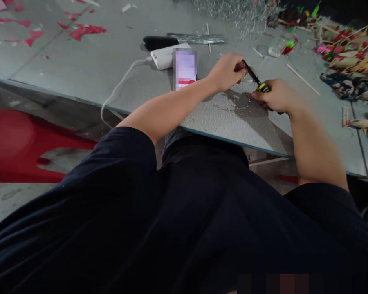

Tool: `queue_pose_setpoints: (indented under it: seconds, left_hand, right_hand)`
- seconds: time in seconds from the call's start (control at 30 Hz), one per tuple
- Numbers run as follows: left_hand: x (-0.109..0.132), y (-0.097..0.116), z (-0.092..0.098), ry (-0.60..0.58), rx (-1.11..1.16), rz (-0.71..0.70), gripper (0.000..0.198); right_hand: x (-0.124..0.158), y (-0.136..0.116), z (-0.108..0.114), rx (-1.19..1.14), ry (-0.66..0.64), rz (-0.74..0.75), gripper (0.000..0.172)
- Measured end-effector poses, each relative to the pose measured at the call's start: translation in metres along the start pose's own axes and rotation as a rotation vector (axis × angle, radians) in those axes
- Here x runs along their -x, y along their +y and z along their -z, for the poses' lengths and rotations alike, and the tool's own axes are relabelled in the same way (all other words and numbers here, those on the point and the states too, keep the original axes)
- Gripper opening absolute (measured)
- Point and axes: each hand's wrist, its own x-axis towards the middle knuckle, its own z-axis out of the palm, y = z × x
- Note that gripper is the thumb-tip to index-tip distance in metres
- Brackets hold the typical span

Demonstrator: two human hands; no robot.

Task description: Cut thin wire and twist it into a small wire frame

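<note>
Pliers [257, 81] held aslant, to the right of the phone [185, 67]

Nearest, a red plastic stool [15, 139] stands lower than the worktop [79, 69], left of the phone. The worktop's near edge slants past the phone on the person's side, coming closer to the person toward the right; the left forearm [168, 108] crosses between edge and phone. Fine wire loops [241, 108] lie nearer than the phone and to its right, too thin to trace fully.

Right of the phone, the right hand [274, 96] has its grip closed round the pliers' black-and-yellow handles. Their long axis is diagonal: nose pointing away and leftward, handles trailing back to the near right. The left hand [228, 73], between phone and pliers, has its fingers bent in at the nose; I cannot tell whether its grip pinches wire, nor whether the jaws are parted.

Just beyond the phone is a white power bank [162, 58], its cable [119, 81] curving left over the edge. Room for moving lies left of the phone, between cable and red scraps [86, 31], and right, between right hand and wooden stick [303, 79]. Farther than the phone lie straight silver wires [202, 39], then tangled wire [233, 12].
</note>
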Motion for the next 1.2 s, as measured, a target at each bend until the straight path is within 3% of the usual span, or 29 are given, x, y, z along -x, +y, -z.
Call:
queue_pose_setpoints:
  seconds: [0.2,0.37,0.57,0.73,0.97,1.2]
  left_hand:
    - [-0.008,-0.014,-0.008,0.002,0.193,-0.024,0.033]
    - [-0.018,-0.021,-0.012,0.064,0.262,0.072,0.03]
    - [-0.019,-0.017,-0.002,0.06,0.144,0.141,0.026]
    - [-0.016,-0.012,0.001,0.008,0.108,0.139,0.024]
    - [-0.017,-0.017,-0.001,-0.044,0.082,0.126,0.03]
    - [-0.008,-0.012,-0.003,-0.077,0.03,0.109,0.021]
  right_hand:
    - [0.002,-0.003,-0.001,-0.019,0.018,-0.024,0.037]
    - [0.0,0.003,0.0,-0.083,0.049,-0.034,0.039]
    - [-0.004,0.014,0.008,-0.304,0.085,-0.084,0.046]
    - [-0.02,0.035,0.008,-0.604,0.151,-0.107,0.035]
    - [-0.029,0.048,0.01,-0.619,0.136,-0.124,0.048]
    - [-0.024,0.045,0.014,-0.691,0.138,-0.162,0.052]
